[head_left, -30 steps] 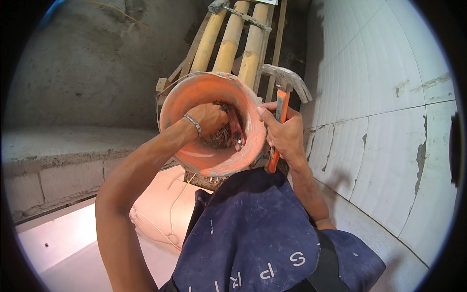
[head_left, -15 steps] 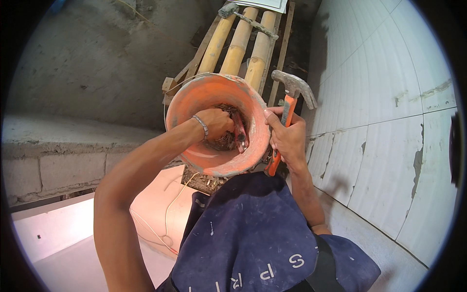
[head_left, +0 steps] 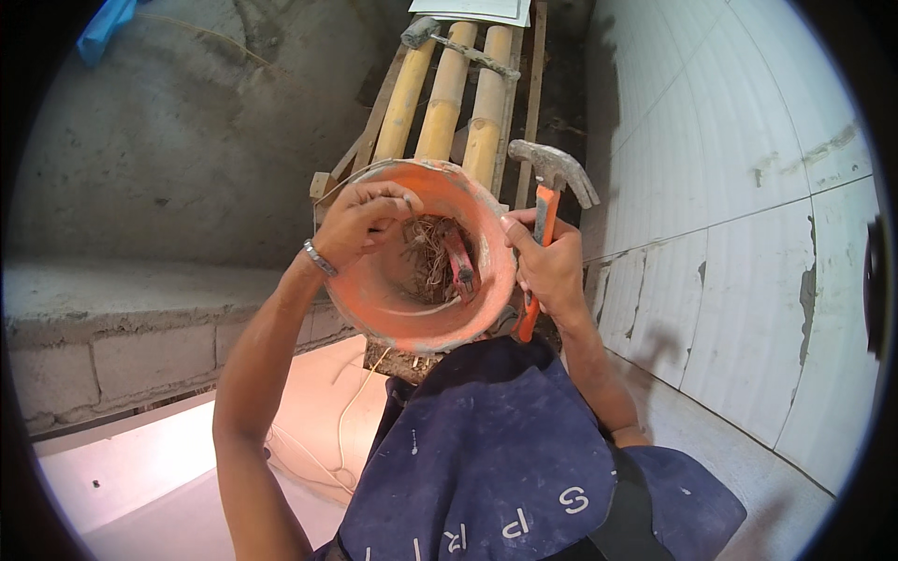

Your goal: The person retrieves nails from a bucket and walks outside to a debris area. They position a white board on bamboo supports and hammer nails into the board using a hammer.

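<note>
An orange, mortar-stained bucket (head_left: pixel 383 318) is tilted open in front of me. Thin rust-brown pieces that look like nails (head_left: pixel 428 262) lie in it, beside a red tool (head_left: pixel 459 262) whose kind I cannot make out. Over the bucket's far left part, my left hand (head_left: pixel 360 222) is closed in a pinch, with a small, thin, dark nail-like piece at its fingertips. My right hand (head_left: pixel 554 266) grips a claw hammer (head_left: pixel 545 210) by its orange and black handle, head up. Its thumb rests against the bucket's right rim.
Beyond the bucket run bamboo poles (head_left: pixel 441 112) between wooden strips, with a second hammer (head_left: pixel 468 49) across them. A white tiled wall (head_left: pixel 720 271) rises on the right. A concrete block ledge (head_left: pixel 150 360) lies left, with a thin cable (head_left: pixel 346 421) below it.
My left hand has come up out of the bucket's contents toward its far left rim, a small thin piece now in its fingertips. The right hand keeps its hold on the hammer.
</note>
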{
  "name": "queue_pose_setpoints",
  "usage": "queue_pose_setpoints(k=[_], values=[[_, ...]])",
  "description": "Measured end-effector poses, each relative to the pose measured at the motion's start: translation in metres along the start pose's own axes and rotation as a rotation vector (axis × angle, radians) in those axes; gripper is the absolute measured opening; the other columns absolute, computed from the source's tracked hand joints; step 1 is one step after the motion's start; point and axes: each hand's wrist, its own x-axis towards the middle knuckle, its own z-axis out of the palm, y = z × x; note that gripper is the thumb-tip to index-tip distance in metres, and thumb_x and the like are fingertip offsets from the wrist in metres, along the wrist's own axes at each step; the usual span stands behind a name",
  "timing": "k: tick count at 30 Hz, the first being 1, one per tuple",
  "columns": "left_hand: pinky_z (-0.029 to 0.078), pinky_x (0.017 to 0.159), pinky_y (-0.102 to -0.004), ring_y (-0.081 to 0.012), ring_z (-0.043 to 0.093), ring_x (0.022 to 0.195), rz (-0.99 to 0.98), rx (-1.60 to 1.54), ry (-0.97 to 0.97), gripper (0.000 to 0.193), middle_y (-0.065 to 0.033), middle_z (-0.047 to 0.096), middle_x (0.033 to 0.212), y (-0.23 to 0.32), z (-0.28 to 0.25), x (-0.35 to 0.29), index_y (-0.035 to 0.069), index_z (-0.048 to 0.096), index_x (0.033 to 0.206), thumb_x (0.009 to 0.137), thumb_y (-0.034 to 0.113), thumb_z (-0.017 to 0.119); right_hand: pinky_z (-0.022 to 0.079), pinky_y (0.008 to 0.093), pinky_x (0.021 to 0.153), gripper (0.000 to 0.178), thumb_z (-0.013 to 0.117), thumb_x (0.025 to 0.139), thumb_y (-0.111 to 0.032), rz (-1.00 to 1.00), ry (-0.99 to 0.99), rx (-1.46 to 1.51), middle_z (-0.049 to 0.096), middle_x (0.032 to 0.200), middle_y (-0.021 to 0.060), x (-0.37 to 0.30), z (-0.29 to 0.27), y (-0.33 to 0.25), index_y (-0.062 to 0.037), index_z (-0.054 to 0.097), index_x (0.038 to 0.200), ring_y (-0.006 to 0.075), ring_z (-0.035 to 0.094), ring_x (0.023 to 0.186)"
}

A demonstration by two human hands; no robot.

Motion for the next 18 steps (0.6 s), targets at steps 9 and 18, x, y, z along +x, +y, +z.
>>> queue_pose_setpoints(k=[9,18], values=[[0.033,0.04,-0.0234,-0.0076,0.042,0.044,-0.145,0.088,0.231,0.025,0.0041,0.048,0.057,-0.014,0.008,-0.012,0.001,0.07,0.09,0.096,0.02,0.054,0.033,0.0216,0.035,0.018,0.066,0.092,-0.014,0.009,-0.001,-0.016,0.059,0.067,0.0017,0.001,0.004,-0.005,0.0033,0.067,0.097,0.0036,0.045,0.041],[0.055,0.079,-0.0439,-0.0361,0.07,0.087,-0.28,1.339,0.087,0.029,-0.0232,0.07,0.089,-0.039,0.039,0.02,-0.002,0.072,0.089,0.092,0.024,0.059,0.034,0.0221,0.038,0.018,0.067,0.091,-0.015,0.036,0.013,-0.011,0.059,0.064,-0.0003,-0.005,0.001,-0.003,0.0021,0.067,0.095,0.0033,0.046,0.044]])
